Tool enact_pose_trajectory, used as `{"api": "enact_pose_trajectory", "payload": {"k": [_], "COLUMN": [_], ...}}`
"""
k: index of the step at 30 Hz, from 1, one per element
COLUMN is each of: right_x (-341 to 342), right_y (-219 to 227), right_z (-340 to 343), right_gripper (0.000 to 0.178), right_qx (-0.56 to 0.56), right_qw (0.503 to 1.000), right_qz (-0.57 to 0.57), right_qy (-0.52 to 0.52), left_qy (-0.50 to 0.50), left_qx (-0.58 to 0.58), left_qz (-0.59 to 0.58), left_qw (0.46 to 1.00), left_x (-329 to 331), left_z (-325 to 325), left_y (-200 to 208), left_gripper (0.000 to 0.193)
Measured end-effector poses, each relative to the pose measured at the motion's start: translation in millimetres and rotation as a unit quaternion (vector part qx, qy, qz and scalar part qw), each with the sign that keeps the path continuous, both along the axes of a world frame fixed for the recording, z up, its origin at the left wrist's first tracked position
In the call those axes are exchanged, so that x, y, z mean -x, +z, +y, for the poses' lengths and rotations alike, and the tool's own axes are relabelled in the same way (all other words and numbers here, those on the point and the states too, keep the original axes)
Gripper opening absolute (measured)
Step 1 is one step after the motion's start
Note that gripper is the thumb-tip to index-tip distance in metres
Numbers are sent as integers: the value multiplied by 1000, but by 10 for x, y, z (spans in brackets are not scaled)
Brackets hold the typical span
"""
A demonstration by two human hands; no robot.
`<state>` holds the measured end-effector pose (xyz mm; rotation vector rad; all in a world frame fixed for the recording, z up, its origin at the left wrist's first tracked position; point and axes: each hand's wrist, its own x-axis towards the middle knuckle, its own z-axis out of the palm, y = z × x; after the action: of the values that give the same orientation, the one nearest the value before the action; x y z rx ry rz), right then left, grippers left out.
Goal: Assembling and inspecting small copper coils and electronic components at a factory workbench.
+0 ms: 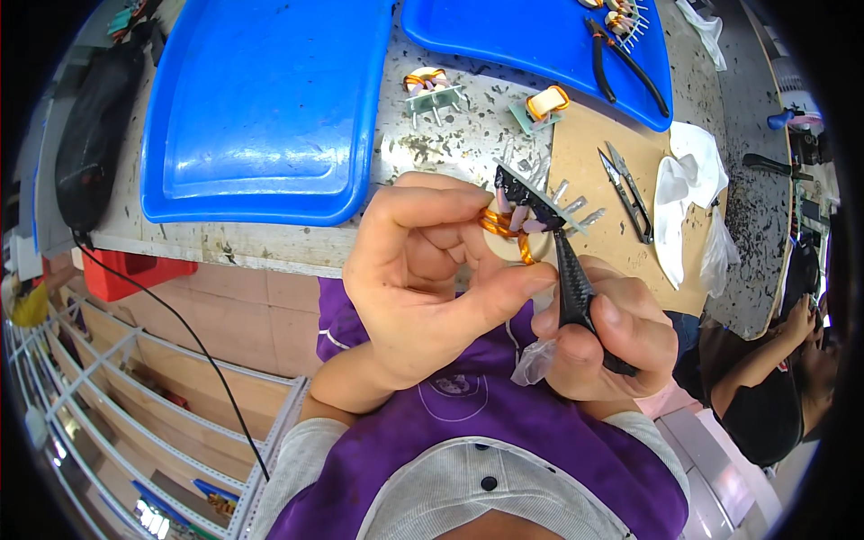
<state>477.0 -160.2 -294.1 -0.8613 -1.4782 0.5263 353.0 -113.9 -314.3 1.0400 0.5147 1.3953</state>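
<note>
My left hand [409, 270] grips a copper-wound ring coil [506, 245] between thumb and fingers. The coil is fixed to a small circuit board [538, 193] with metal pins, and the board is tilted. Black stuff coats part of the joint between coil and board. In my right hand [621, 337] are black tweezers [576, 288] with a textured grip, pointing up. Their tip touches or nearly touches the black-coated edge by the coil. A crumpled bit of clear plastic [534, 362] shows beside my right fingers.
Two more coil boards stand on the bench, one upright [432, 93] and one tipped [540, 108]. An empty-looking blue tray [261, 198] lies left; another blue tray [504, 45] holds pliers [621, 67] and coils. Snips [627, 193] and white cloth [688, 198] lie right. A co-worker's arm [765, 360] shows far right.
</note>
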Motion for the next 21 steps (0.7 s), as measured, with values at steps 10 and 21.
{"api": "enact_pose_trajectory", "payload": {"k": [10,21], "right_x": [-37,-46], "right_y": [-6,-16], "right_z": [-10,13], "right_gripper": [52,45], "right_qx": [0,-16], "right_qw": [999,999], "right_qz": [-20,-3], "right_qy": [-33,-33], "left_qy": [-6,9], "left_qx": [-11,-29], "left_qz": [10,31], "left_qw": [1000,999], "left_x": [-12,-12], "left_z": [12,-3], "left_y": [-18,5], "left_gripper": [50,51]}}
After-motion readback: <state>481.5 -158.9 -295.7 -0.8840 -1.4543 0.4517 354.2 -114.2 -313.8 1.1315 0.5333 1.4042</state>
